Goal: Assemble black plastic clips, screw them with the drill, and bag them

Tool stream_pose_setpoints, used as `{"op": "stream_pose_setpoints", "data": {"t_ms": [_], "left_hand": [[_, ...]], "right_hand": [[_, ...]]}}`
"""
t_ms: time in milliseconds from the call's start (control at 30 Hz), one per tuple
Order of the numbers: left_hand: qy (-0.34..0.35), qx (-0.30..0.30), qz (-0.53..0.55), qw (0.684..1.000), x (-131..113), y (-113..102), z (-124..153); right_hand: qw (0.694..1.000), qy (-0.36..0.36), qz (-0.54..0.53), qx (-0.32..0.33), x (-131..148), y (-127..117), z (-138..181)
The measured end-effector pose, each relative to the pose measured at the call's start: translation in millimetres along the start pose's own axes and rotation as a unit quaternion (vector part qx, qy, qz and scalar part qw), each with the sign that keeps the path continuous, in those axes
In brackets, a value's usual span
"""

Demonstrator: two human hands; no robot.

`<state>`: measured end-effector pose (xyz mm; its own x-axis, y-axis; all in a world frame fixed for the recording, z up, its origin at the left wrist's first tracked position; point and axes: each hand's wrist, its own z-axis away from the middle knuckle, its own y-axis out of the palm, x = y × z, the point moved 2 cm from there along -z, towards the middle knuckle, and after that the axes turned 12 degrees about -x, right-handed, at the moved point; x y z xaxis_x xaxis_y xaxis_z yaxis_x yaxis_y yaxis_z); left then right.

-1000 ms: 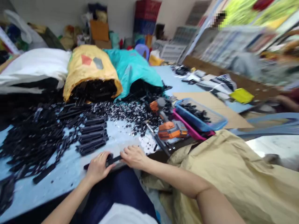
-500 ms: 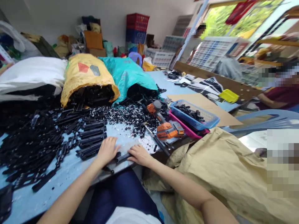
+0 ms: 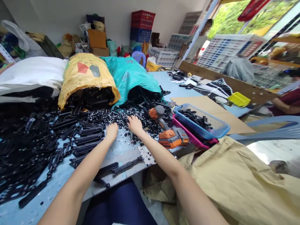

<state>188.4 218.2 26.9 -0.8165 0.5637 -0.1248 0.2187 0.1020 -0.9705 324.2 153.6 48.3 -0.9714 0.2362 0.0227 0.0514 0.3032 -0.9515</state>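
Note:
Both my arms stretch forward over the light blue table (image 3: 122,150). My left hand (image 3: 112,130) is curled into a loose fist at the near edge of a heap of small black and silver screws (image 3: 122,117); what it holds, if anything, is hidden. My right hand (image 3: 134,123) lies on that heap with its fingers spread down into the screws. Long black plastic strips (image 3: 122,167) lie at the table's near edge, apart from both hands. A neat row of black strips (image 3: 90,137) lies just left of my left hand.
An orange cordless drill (image 3: 170,134) lies right of my right hand, beside a blue basket (image 3: 203,120) stacked on a pink one. Yellow (image 3: 87,76) and teal (image 3: 131,76) sacks spill black parts. A tan sack (image 3: 234,184) hangs at right. Another person sits far right.
Both hands left the black strips at the table's near edge and reached forward to the screw heap. The strips stay where they lay. The camera tilted up a little.

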Motion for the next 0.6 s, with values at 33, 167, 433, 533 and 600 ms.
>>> {"op": "stream_pose_setpoints", "data": {"t_ms": [33, 167, 433, 533, 600], "left_hand": [[-0.001, 0.003, 0.001, 1.0, -1.3, -0.9, 0.7], [-0.018, 0.003, 0.006, 1.0, 2.2, -16.6, 12.7], [-0.043, -0.161, 0.21, 0.963, 74.2, -67.0, 119.2], [-0.095, -0.131, 0.203, 0.966, 101.6, -71.2, 174.4], [-0.127, -0.113, 0.211, 0.963, 108.8, -69.1, 203.9]], "right_hand": [[1.0, 0.017, 0.016, 0.01, -1.9, 3.1, -14.0], [1.0, 0.014, 0.01, 0.015, -6.0, 9.3, -38.5], [0.997, -0.011, -0.068, -0.037, 2.1, -15.5, 13.6], [0.983, -0.043, -0.169, -0.052, 21.3, -20.6, 54.7], [0.96, -0.064, -0.267, -0.06, 36.4, -22.3, 82.5]]}}
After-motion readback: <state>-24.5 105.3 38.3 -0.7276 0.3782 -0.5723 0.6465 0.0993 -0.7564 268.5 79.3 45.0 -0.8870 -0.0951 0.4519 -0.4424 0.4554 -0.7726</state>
